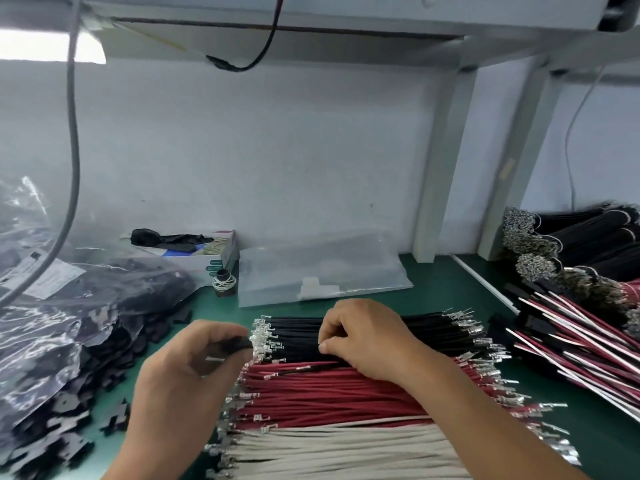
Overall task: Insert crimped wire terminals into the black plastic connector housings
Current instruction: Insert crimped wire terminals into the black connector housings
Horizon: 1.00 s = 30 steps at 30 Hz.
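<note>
The left hand (194,358) pinched a black housing (239,342) just left of the black wires (298,337), while the right hand (360,337) pinched one wire from that far row. Packed so tightly, neighbouring terminals could have snagged and dragged out too, or bent.

Head view, forward-down, close over bench (450,285)

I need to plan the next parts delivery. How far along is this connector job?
Done: finished harnesses with black housings lie piled at the right. In hand: the left hand holds a black housing in its grip, while the right hand pinches a wire from the black wires. Left: large stacks of red wires and white wires, and many loose housings by the bag.
</note>
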Available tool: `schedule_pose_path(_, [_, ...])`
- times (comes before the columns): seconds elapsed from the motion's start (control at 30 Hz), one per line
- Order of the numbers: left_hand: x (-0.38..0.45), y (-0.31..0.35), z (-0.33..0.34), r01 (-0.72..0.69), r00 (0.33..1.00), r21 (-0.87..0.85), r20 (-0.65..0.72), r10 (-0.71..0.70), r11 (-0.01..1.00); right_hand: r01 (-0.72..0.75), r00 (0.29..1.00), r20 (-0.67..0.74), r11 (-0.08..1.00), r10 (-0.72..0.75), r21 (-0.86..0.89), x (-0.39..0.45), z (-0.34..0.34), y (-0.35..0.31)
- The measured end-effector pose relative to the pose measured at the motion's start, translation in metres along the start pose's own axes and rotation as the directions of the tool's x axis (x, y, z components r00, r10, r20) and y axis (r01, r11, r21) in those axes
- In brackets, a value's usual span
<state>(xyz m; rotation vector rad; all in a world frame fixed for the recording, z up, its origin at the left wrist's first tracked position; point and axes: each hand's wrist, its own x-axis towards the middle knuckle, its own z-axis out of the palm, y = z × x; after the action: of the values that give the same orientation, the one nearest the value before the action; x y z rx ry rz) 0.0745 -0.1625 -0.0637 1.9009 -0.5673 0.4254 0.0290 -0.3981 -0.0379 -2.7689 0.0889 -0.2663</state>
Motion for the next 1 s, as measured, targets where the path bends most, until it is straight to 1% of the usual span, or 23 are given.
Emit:
schedule_pose_path(0.03, [-0.001,0.001,0.001,0.008,1.000,-0.021,-0.019,-0.008,1.000,-0.002,1.000,-0.015,1.000,0.002,-0.011,0.001,-0.001,0.000])
schedule_pose_path(0.1, [-0.002,0.001,0.003,0.027,0.999,-0.079,-0.041,-0.030,0.996,-0.003,0.995,-0.097,1.000,0.004,0.015,0.002,-0.008,0.001])
schedule_pose_path(0.17, [-0.003,0.003,0.005,0.053,0.998,-0.148,-0.033,-0.059,0.987,0.046,0.978,-0.207,0.998,-0.037,0.041,0.002,-0.022,0.000])
schedule_pose_path(0.2, [-0.003,0.003,0.005,0.086,0.996,-0.204,-0.004,-0.088,0.975,0.086,0.960,-0.270,0.996,-0.078,0.017,0.001,-0.030,-0.003])
schedule_pose_path(0.27, [-0.002,0.006,0.004,0.159,0.987,-0.353,0.068,-0.145,0.922,0.166,0.887,-0.424,0.983,-0.185,-0.081,-0.006,-0.047,-0.014])
schedule_pose_path(0.3, [-0.002,0.008,0.004,0.196,0.980,-0.432,0.104,-0.167,0.880,0.195,0.844,-0.480,0.971,-0.239,-0.142,-0.014,-0.052,-0.019])
schedule_pose_path(0.33, [-0.002,0.009,0.004,0.226,0.974,-0.499,0.134,-0.183,0.837,0.222,0.818,-0.499,0.957,-0.287,-0.188,-0.022,-0.054,-0.025])
schedule_pose_path(0.37, [-0.002,0.012,0.004,0.251,0.968,-0.545,0.162,-0.193,0.800,0.249,0.813,-0.485,0.945,-0.323,-0.211,-0.031,-0.051,-0.029])
schedule_pose_path(0.4, [-0.003,0.014,0.004,0.268,0.963,-0.575,0.184,-0.197,0.773,0.280,0.823,-0.451,0.937,-0.345,-0.207,-0.039,-0.045,-0.033])
schedule_pose_path(0.5, [-0.004,0.018,0.002,0.311,0.950,-0.623,0.215,-0.226,0.717,0.334,0.845,-0.395,0.933,-0.360,-0.136,-0.056,-0.023,-0.036])
schedule_pose_path(0.67, [-0.005,0.016,0.000,0.349,0.936,-0.616,0.270,-0.227,0.706,0.317,0.891,-0.357,0.947,-0.278,0.053,-0.059,-0.015,-0.024])
schedule_pose_path(0.77, [-0.008,0.015,0.003,0.375,0.923,-0.593,0.308,-0.229,0.713,0.295,0.907,-0.334,0.953,-0.255,0.074,-0.060,-0.011,-0.019])
schedule_pose_path(0.9, [-0.010,0.015,0.001,0.410,0.908,-0.583,0.332,-0.255,0.702,0.252,0.918,-0.345,0.959,-0.195,0.129,-0.060,-0.014,-0.015])
schedule_pose_path(1.0, [-0.011,0.017,0.001,0.434,0.895,-0.581,0.367,-0.255,0.689,0.260,0.923,-0.330,0.953,-0.199,0.153,-0.060,-0.013,-0.015])
